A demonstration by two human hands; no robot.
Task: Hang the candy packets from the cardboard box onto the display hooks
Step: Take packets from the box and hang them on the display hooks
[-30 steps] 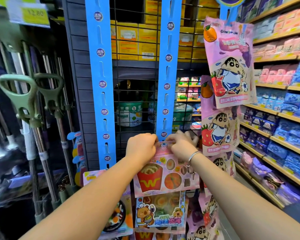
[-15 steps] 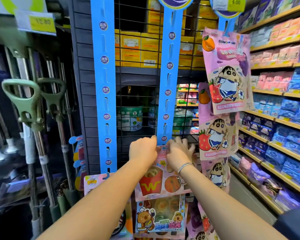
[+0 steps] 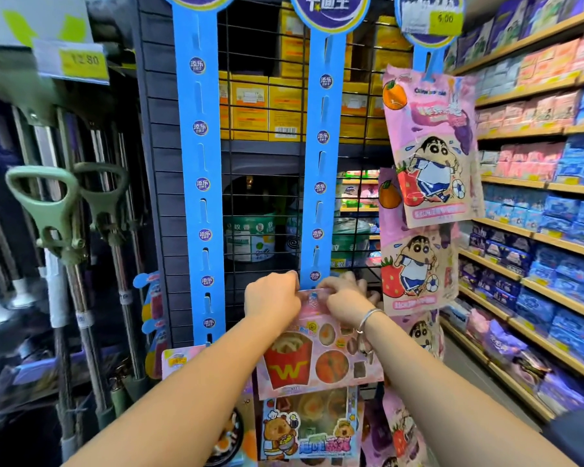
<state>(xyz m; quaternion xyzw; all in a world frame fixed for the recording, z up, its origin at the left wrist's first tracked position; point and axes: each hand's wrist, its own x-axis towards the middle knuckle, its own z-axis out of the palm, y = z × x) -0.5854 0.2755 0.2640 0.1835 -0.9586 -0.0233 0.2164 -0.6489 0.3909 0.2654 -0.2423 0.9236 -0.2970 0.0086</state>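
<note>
We pinch candy packet (image 3: 317,362) top corners with left hand (image 3: 272,299) and right hand (image 3: 346,303), likely aligning hang-hole with blue hook strip (image 3: 321,156) at 12 o'clock.

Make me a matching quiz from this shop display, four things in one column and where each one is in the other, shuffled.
1. fries packet
2. bear packet
3. cartoon-boy packet
4. yellow boxes

A. behind the wire grid
B. gripped by left hand and right hand
C. hanging on the rightmost strip
D. directly under the fries packet

Pairs: 1-B, 2-D, 3-C, 4-A
</note>
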